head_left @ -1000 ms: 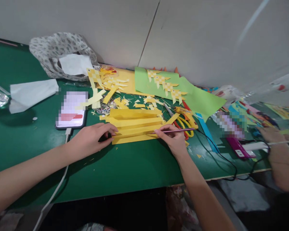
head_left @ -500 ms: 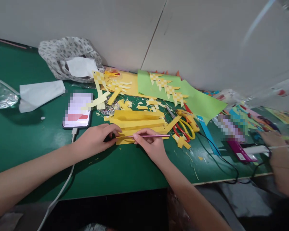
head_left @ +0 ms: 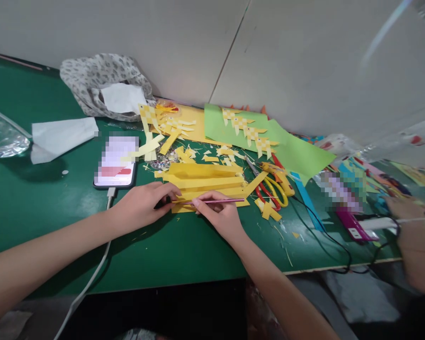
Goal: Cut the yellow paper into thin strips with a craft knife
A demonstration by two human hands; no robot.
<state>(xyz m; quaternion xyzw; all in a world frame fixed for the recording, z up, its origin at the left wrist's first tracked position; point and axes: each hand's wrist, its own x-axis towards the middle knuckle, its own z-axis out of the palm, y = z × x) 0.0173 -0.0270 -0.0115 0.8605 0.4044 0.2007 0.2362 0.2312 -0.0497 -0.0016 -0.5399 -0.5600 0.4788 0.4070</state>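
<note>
Pale wall (head_left: 163, 42) backs a green table (head_left: 145, 269) bearing a patterned cloth bag (head_left: 81, 75), white material (head_left: 123, 97) in its mouth, and centrally, yellow paper (head_left: 208, 182) creased into lengthwise ridges. Fingertips together, the left hand (head_left: 148, 203) pinches the paper's left end, the right hand (head_left: 221, 215) a purple stick (head_left: 226, 201).

You have bare tabletop (head_left: 191, 255) nearside of your right hand (head_left: 219, 212); scissors (head_left: 267, 192) and scraps (head_left: 267, 211) obstruct its right; a phone (head_left: 116, 163) lies beyond your left wrist (head_left: 115, 215).

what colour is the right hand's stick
The thin stick is pinkish purple, seen in the head view.
</note>
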